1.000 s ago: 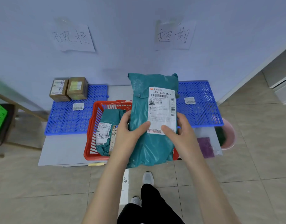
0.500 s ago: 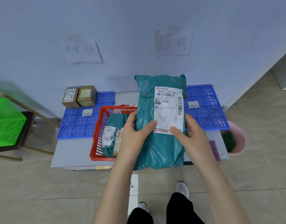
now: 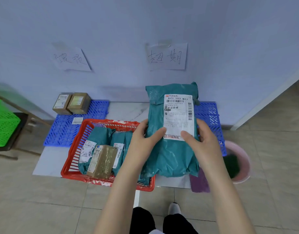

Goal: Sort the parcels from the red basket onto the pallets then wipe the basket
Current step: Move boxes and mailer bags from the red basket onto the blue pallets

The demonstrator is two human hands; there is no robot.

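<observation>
The red basket (image 3: 74, 152) sits low and left of centre in the frame, on a pale board on the floor. Inside it lie a couple of teal mailer bags (image 3: 101, 137) with white labels and, on top of them toward the near side, a brown taped box (image 3: 103, 161) tilted on its edge. At the lower right a pink bucket (image 3: 245, 164) holds something dark green. A green crate (image 3: 3, 122) rests on a dark stand at the far left edge.

Behind the basket, a blue pallet (image 3: 64, 130) at middle left carries two small cardboard boxes (image 3: 71, 103) side by side at its far corner, plus a loose white label. A second blue pallet (image 3: 211, 115) shows at middle right, mostly hidden by the parcel. Two handwritten paper signs are taped to the wall, one above each pallet.

The teal parcel (image 3: 172, 154) is held up in the centre-right of the frame, its long axis running near to far, standing almost vertical in the picture. Its folded flap end points toward the wall, and the white shipping label (image 3: 178, 114) faces up at the viewer, text upright.

The left hand (image 3: 142, 141) clasps the parcel's left edge, thumb laid across the front toward the label's lower corner. The right hand (image 3: 202, 141) grips the right edge likewise, thumb pressed on the label's bottom. A purple cloth (image 3: 199, 183) lies just under the parcel's near end.
</observation>
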